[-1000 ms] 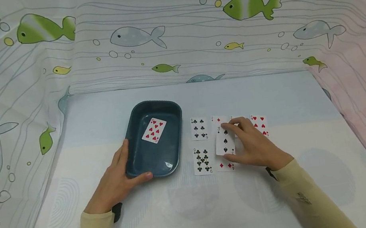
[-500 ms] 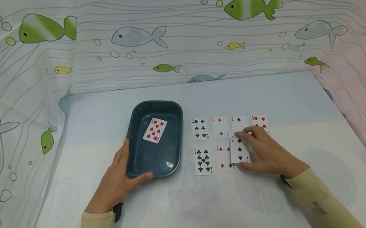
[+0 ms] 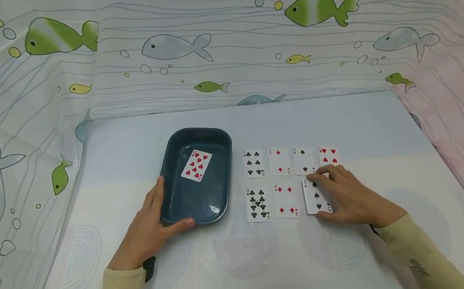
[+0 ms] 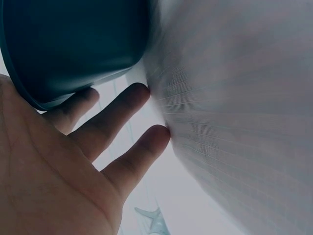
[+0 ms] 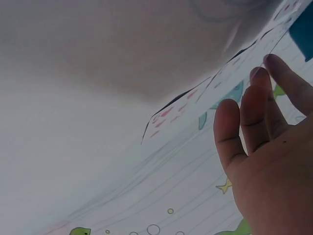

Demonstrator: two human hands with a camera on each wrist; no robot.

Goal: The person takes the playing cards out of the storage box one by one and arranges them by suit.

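Note:
My right hand [image 3: 347, 197] pinches a three of spades [image 3: 317, 196] by its upper and lower edges, in the near row of cards. Whether other cards lie beneath it, I cannot tell. To its left lie a four of diamonds [image 3: 285, 202] and a nine of clubs [image 3: 257, 204]. The far row has a six of clubs [image 3: 253, 163], a two of diamonds [image 3: 279, 161], a two of spades [image 3: 303, 159] and a partly covered six of hearts [image 3: 328, 154]. My left hand [image 3: 146, 225] rests against a dark blue tray [image 3: 228, 165], fingers straight along its left side, thumb on its near rim.
An eight of hearts [image 3: 196, 165] lies face up inside the tray. The pale table [image 3: 246, 285] extends toward me in front of the cards. A fish-patterned cloth [image 3: 236, 5] hangs behind and at the sides.
My right hand has carried the three of spades right and toward me, from over the diamond cards to beside the four of diamonds. My left hand and the tray stay put.

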